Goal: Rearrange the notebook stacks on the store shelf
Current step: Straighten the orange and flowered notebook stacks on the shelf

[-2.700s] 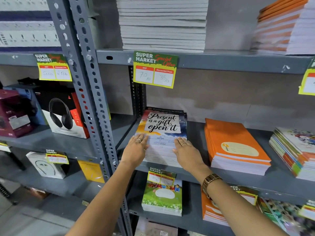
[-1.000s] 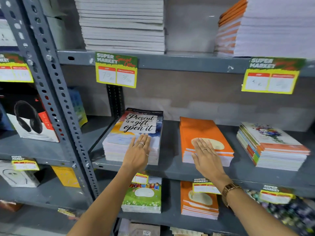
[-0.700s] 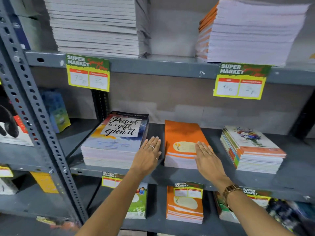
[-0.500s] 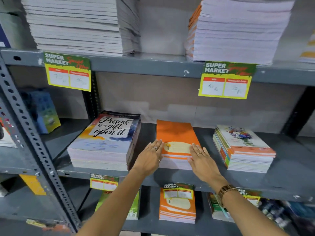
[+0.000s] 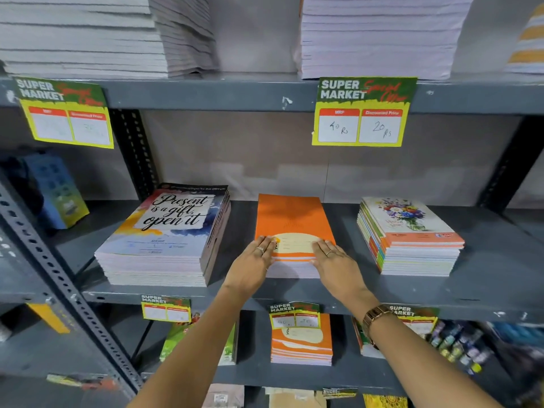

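Observation:
A stack of orange notebooks [image 5: 291,219] with a cream label lies in the middle of the grey metal shelf [image 5: 485,290]. My left hand [image 5: 250,266] clasps its front left corner, fingers laid over the top cover. My right hand [image 5: 338,266], with a watch on the wrist, clasps the front right corner the same way. The thumbs are hidden. To the left sits a thicker stack titled "Present is a gift, open it" [image 5: 164,231]. To the right sits a stack with a flower cover [image 5: 409,231]. Gaps of bare shelf separate the three stacks.
Tall white-edged notebook piles [image 5: 82,39] [image 5: 376,39] fill the shelf above, with a yellow price tag [image 5: 362,113] on its edge. The lower shelf holds another orange stack [image 5: 300,346]. A perforated grey post [image 5: 59,284] stands at the left.
Both hands left the "Present is a gift" stack and moved right to the orange stack, first the right hand, then the left. They now close on its front corners. My view shifted right.

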